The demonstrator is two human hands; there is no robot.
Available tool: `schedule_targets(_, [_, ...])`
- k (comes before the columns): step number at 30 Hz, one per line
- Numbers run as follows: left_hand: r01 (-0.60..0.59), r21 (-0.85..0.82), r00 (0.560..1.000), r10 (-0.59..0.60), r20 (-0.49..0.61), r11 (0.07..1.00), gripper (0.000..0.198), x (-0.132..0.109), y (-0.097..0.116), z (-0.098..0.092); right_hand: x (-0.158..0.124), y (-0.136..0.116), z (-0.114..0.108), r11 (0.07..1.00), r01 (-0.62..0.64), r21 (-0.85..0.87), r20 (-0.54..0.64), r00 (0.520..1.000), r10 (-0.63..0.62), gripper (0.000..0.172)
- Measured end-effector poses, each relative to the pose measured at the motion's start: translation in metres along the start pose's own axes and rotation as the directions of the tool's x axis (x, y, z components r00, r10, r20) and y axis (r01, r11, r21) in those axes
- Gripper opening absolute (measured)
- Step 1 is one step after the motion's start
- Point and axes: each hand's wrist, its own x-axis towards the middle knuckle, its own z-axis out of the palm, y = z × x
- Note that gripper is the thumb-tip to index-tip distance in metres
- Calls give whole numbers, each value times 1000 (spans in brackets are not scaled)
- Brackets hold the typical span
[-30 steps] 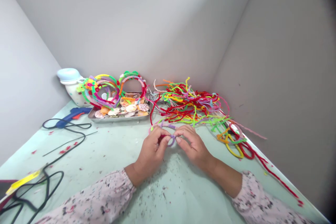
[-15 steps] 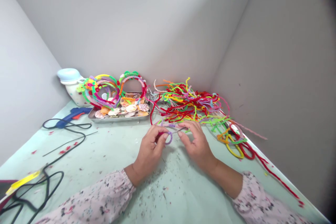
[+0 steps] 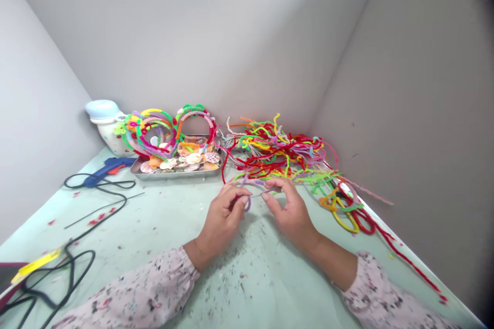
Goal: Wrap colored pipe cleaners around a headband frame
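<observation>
Over the middle of the table, my left hand (image 3: 223, 225) pinches a purple pipe cleaner (image 3: 248, 206) between thumb and fingers, and a small loop of it hangs below the fingertips. To its right, my right hand (image 3: 292, 214) has thumb and forefinger closed on the thin greyish stretch of pipe cleaner that runs across from the left fingers. Just behind the fingertips shows a pale, partly purple curved band (image 3: 258, 183); whether it is joined to the held piece I cannot tell. My left fingers hide part of the loop.
A metal tray (image 3: 173, 176) of seashells (image 3: 193, 159) stands at the back, with colourful wrapped headbands (image 3: 154, 150) on it. Beside it lies a tangled pile of pipe cleaners (image 3: 266, 151). On the left are a blue glue gun (image 3: 101, 172), black cable (image 3: 116, 212) and lidded cup (image 3: 110, 131).
The purple loop under my left fingers has turned and looks narrower. My left fingers have shifted slightly; my right hand has barely moved.
</observation>
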Motion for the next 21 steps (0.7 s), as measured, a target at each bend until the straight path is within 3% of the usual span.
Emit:
schedule_targets(6, [89, -131, 993, -97, -59, 987, 17, 1, 2, 2, 2, 4, 1, 997, -80, -7, -37, 996, 80, 23])
schedule_targets(10, [109, -150, 989, -122, -78, 983, 18, -1, 2, 3, 4, 10, 2, 991, -131, 32, -155, 979, 134, 20])
schedule_targets(13, [117, -170, 984, -137, -114, 978, 18, -1, 2, 3, 3, 8, 0, 996, -86, 28, -252, 964, 90, 18])
schedule_targets(15, [124, -182, 983, -146, -113, 975, 18, 0, 3, 3, 1, 3, -1, 999, -27, 21, -200, 979, 30, 11])
schedule_targets(17, [131, -189, 984, -150, -93, 973, 18, 1, 3, 3, -1, -2, -2, 999, 42, 33, -41, 998, -41, 6])
schedule_targets(21, [146, -166, 989, -150, -12, 975, 19, 1, 2, 4, -1, -8, -1, 990, 117, 73, 184, 974, -128, 13])
